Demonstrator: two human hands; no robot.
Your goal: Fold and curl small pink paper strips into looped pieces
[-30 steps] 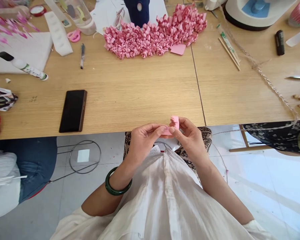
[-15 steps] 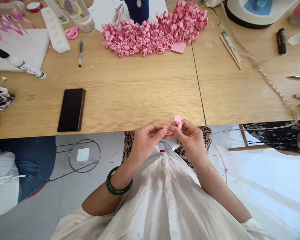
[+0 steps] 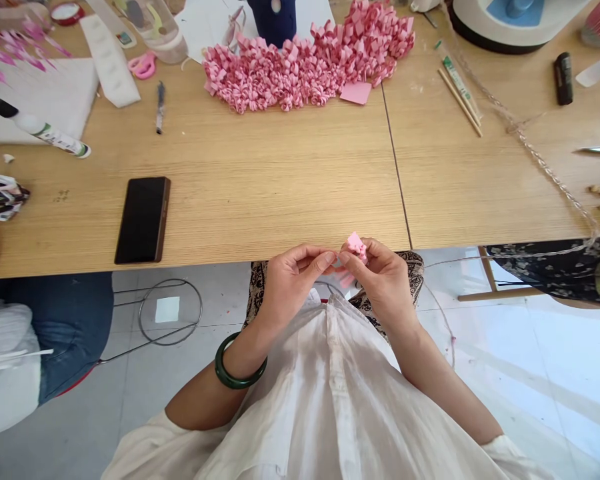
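Strip of pink material (image 3: 357, 247)—likely light, soft, crushable, best pinched at its base—is clamped in the right hand (image 3: 383, 273); whether the left hand (image 3: 295, 275) grips is unclear.

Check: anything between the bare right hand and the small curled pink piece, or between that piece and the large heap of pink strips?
Nothing visible at the right hand: it pinches the small curled pink piece. Toward the heap, across wooden tabletop, only a flat pink square shows, at the heap's near edge.

Wooden table (image 3: 280, 173), black phone (image 3: 141, 220), pink curls (image 3: 290, 77)
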